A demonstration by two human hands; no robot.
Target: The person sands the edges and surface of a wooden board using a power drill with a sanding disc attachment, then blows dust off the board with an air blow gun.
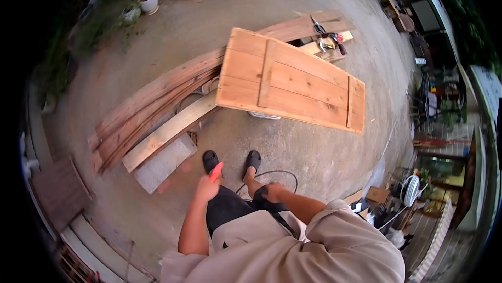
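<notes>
My left hand [208, 189] is closed around a slim bright-red object [216, 172] that sticks up from the fist; its exact kind is unclear. Low by the leg of my dark shorts [230, 207], my right hand [273, 193] has curled fingers, and whatever may be in them is hidden. Beyond both hands lies a wooden panel [306, 87] of joined planks with two cross battens, tilted over what is under it. Neither hand touches the panel.
Long brown boards [157, 97] and a pale plank [170, 128] run leftward from under the panel, near a concrete block [166, 163]. Pliers [317, 25] and a red-black power tool [339, 42] lie behind. A black cable [293, 174] loops by my feet. A white fan [410, 191] stands right.
</notes>
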